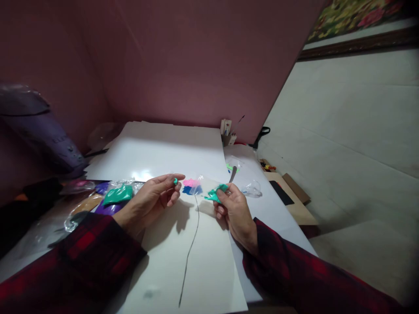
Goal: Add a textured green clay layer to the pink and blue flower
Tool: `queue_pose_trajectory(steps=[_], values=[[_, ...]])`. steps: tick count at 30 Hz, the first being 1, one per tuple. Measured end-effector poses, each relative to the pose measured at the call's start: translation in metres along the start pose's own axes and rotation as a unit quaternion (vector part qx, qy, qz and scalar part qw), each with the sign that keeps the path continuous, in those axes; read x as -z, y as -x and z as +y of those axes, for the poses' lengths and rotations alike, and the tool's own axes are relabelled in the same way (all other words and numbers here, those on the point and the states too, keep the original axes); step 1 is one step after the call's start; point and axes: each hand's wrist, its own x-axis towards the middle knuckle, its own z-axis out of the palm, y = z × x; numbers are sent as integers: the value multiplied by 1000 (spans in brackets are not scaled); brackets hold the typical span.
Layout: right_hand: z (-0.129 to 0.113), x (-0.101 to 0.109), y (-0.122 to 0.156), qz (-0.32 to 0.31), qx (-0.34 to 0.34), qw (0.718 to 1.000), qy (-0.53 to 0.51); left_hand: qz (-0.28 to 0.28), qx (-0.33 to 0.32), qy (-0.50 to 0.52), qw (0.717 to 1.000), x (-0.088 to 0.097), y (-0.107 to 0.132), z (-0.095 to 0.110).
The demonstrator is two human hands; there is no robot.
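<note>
A single thin dark wire lies nearest, on the near white sheet. It runs from six o'clock up towards the hands, and neither hand touches it.

At nine o'clock from the wire's top end, the left hand pinches a small teal bit of clay between thumb tip and forefinger tip. The pinch is narrow, which suits so small a piece, and holds the bit off the paper. At three o'clock the right hand closes thumb and fingers around a larger teal lump of clay. It is held up level with the bit, likely to keep it off the sheet. That makes two teal pieces, one in each hand.

Just beyond, between the hands, lies a clear bag of pink and blue clay. At ten o'clock are a green clay lump in clear wrap and a purple clay piece, parked within the left hand's reach. At two o'clock sit one crumpled clear bag and one grey tool.

Farthest, a second white sheet reaches the wall. At one o'clock stand a small holder of tools and one pair of black-handled scissors.
</note>
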Motion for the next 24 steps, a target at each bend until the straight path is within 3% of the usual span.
queue_pose_trajectory(steps=[24], values=[[0,1,0,-12,7,1000,8,-31,22,47,998,8,-1,1]])
